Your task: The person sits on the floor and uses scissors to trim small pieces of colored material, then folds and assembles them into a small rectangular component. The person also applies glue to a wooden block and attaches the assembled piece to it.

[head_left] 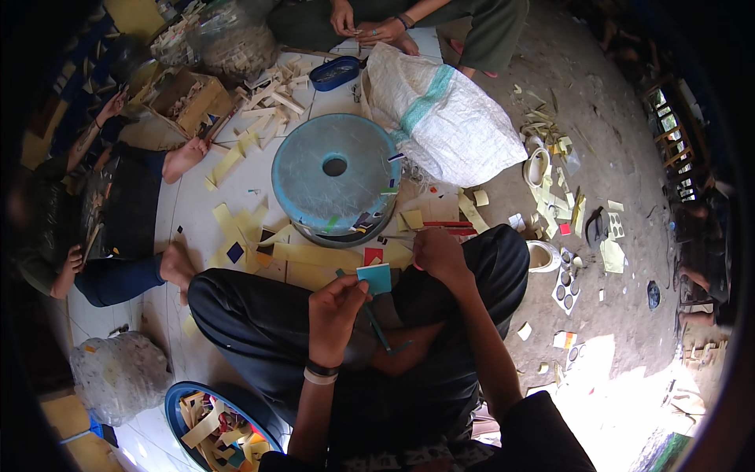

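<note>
Between the thumb and fingers of my left hand (336, 311) is a small teal square (376, 279) with a pale upper edge. My right hand (440, 256) is closed in a fist to its right, over my raised knee. A bit of pink-red shows at the fist's lower edge, but what it grips is mostly hidden. Just beyond that hand lies a red, narrow object (450, 228). A thin teal strip (377, 326) hangs below the square, across my lap. A red square piece (373, 256) rests on pale yellow strips (314, 254) in front of me.
A round blue-grey drum (334, 141) with a central hole stands ahead, small scraps on its rim. Beyond it are a white woven sack (464, 118) and a blue oval dish (334, 72). A blue tub (177, 389) of scraps sits lower left. Other people sit left and opposite.
</note>
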